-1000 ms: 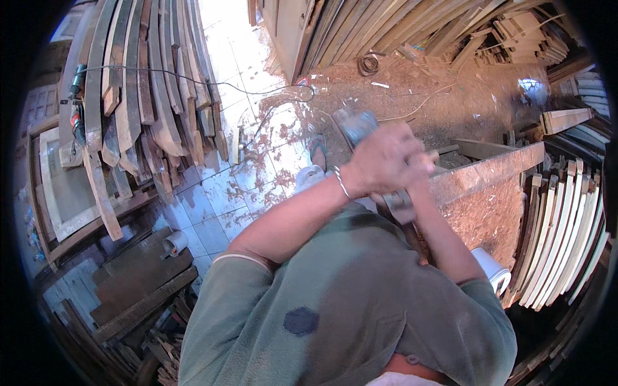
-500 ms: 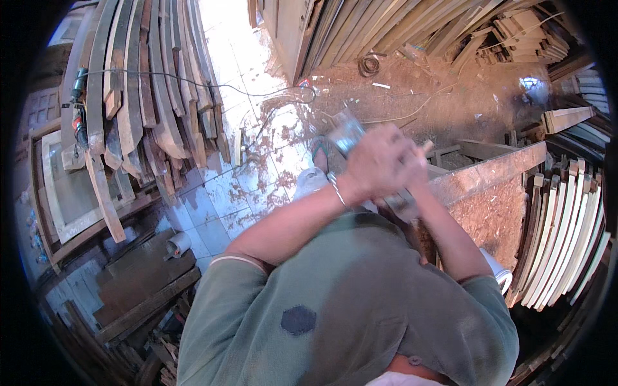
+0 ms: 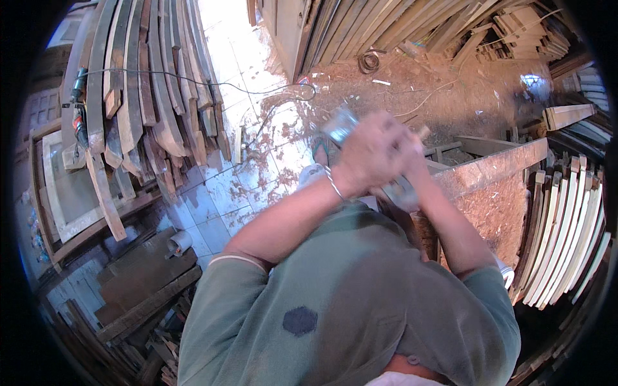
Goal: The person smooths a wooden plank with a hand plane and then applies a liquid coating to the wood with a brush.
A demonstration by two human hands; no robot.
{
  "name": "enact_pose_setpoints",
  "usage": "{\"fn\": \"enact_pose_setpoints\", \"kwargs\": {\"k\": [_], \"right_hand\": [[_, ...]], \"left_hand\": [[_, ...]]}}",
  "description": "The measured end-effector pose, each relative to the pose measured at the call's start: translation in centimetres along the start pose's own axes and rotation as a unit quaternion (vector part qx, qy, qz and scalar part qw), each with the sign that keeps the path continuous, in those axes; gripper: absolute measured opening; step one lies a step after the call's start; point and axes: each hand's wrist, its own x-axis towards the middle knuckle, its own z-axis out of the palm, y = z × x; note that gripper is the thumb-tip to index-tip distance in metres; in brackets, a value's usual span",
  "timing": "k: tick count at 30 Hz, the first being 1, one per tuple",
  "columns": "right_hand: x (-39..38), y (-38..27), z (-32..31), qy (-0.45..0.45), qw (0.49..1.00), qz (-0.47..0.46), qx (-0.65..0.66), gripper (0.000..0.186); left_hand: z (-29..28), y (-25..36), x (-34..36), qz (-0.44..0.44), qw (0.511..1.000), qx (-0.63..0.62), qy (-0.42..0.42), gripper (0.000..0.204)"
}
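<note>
Both my hands are together over a metal tool (image 3: 341, 126), apparently a hand plane, with a short wooden grip (image 3: 421, 133) showing at its right. My left hand (image 3: 372, 151), a twisted bracelet at its wrist, is closed on the tool, its fingers blurred. My right hand (image 3: 407, 156) is closed on it too, partly hidden behind the left. The tool's lower end shows below my hands, above the near end of a wooden bench (image 3: 489, 164) with a long board along it and shavings around it.
Long weathered timbers (image 3: 129, 122) with power tools (image 3: 80, 128) and a cord lie at left. Boards lean at the back (image 3: 347, 32), light strips (image 3: 566, 231) stand at right, and a coiled strap (image 3: 368, 63) lies on the shaving-strewn floor (image 3: 264, 174). A white bucket (image 3: 506, 275) is by my right elbow.
My hands and the tool have moved a little forward and to the left, away from my body, staying gripped together. The surroundings are unchanged.
</note>
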Motion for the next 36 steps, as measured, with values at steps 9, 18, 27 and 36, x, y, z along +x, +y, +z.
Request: {"fn": "enact_pose_setpoints", "kwargs": {"k": [9, 18, 27, 36], "right_hand": [[7.8, -5.2, -2.2, 0.108, 0.989, -0.088, 0.058, 0.045], [-0.2, 1.3, 2.5, 0.064, 0.996, 0.066, 0.016, 0.054], [4.9, -5.3, -1.6, 0.068, 0.996, -0.042, 0.043, 0.068], [5.3, -2.6, 0.0, 0.094, 0.994, -0.044, 0.019, 0.041]], "left_hand": [[-5.4, -4.8, 4.6, -0.037, 0.999, 0.002, 0.023, 0.027], [-0.2, 0.8, 0.1, 0.000, 0.996, -0.065, -0.052, 0.032], [-3.7, -4.3, 2.9, 0.017, 1.000, -0.002, -0.022, 0.033], [-3.5, -5.3, 3.4, -0.028, 0.999, -0.006, -0.040, 0.029]]}}
